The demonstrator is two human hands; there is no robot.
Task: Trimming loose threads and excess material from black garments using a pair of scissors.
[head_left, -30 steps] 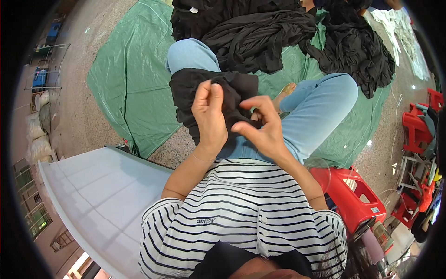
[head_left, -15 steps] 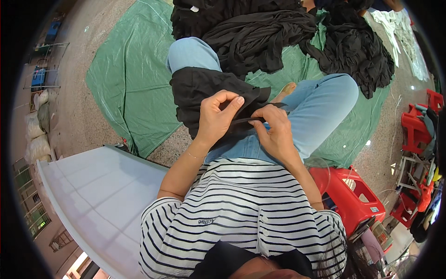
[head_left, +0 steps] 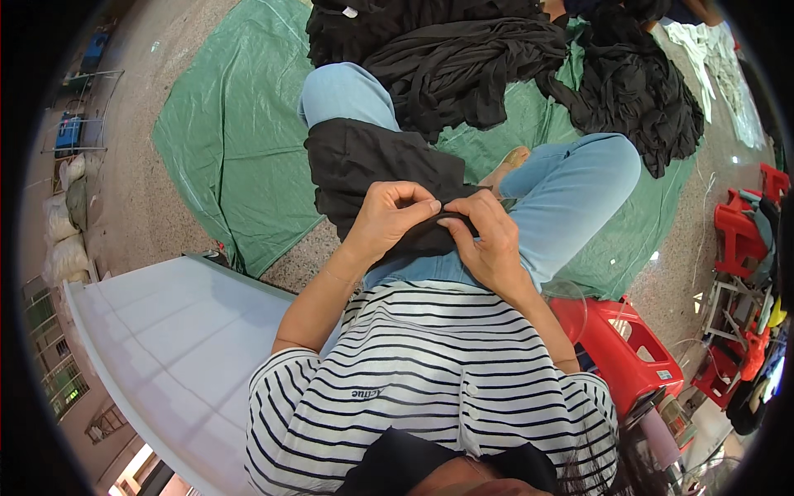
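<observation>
A piece of black cloth [head_left: 372, 155] lies draped over my left thigh and across my lap. My left hand [head_left: 387, 217] pinches its edge between thumb and forefinger. Close beside it, my right hand [head_left: 486, 225] also pinches the cloth, thumb and forefinger nearly meeting those of the left. Both hands hold a fold of the fabric between them above my lap. Whether anything small sits between the fingertips cannot be made out.
A green tarp [head_left: 223, 124] covers the floor ahead, with heaps of black cloth [head_left: 463, 62] on it. At my left stands a white panel [head_left: 190, 331]; at my right a red plastic stool [head_left: 628, 347]. Further right are more red stools [head_left: 736, 231]. Part of another person [head_left: 703, 10] shows far right.
My left hand has moved slightly right and down, so its fingertips now nearly touch the right hand's. The cloth edge between them has come together. My right hand has barely shifted.
</observation>
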